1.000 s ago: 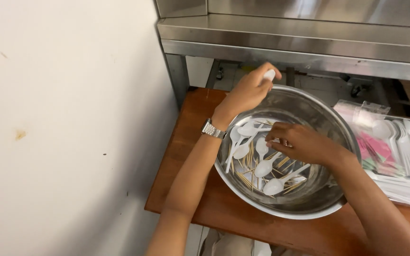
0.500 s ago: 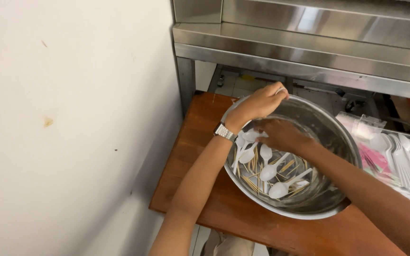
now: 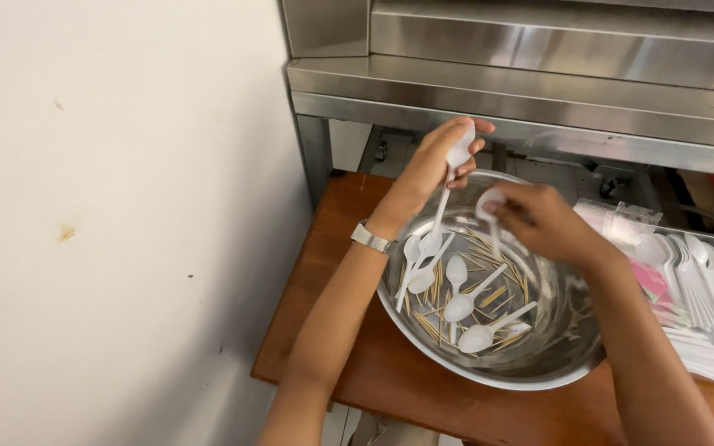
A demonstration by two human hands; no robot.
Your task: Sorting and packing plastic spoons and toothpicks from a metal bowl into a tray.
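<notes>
The left hand (image 3: 439, 161) is raised above the far rim of a large steel bowl (image 3: 423, 334), its fingers closed on a white plastic spoon (image 3: 448, 186), gripped at the bowl end with the handle hanging down toward the bowl's interior; a metal wristwatch (image 3: 371, 238) sits on that wrist; the right hand (image 3: 538, 219) is held over the middle of the bowl, just beside the left, fingers pinched around a second white spoon (image 3: 489, 206), whose scoop shows at the fingertips; the two hands are near each other but not visibly touching; inside the bowl lie several loose white spoons (image 3: 464, 306), scattered over a layer of thin wooden toothpicks (image 3: 435, 318) along the bottom and left wall; the bowl rests on a brown wooden table (image 3: 315, 306), set against a pale wall (image 3: 117, 223) on the left; to the right of the bowl, touching or just beside its rim, stands a tray of further white spoons (image 3: 699, 281) with pink-and-clear wrapped packets (image 3: 650, 281) next to them; a stainless steel shelf (image 3: 538, 91) overhangs the far edge of the table.
</notes>
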